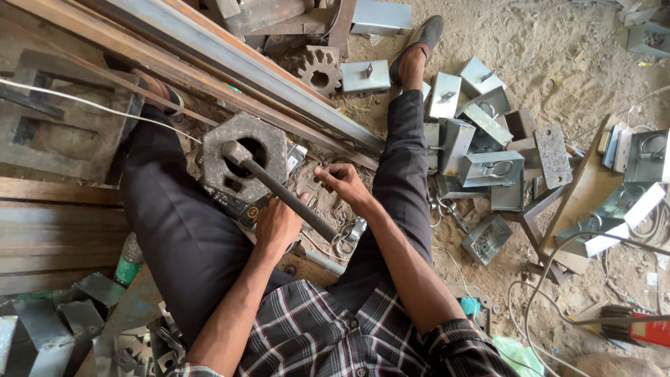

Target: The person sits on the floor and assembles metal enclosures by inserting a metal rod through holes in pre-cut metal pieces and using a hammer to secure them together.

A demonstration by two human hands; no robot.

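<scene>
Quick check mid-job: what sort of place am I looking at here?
Most likely a small metal workshop, worked on a dirt floor. Folded sheet-metal boxes lie scattered about, a gear sits by steel beams, and the left hand grips a hammer.

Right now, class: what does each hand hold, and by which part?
The left hand grips a hammer low on its handle. The right hand pinches something small; what it is cannot be told.
</scene>
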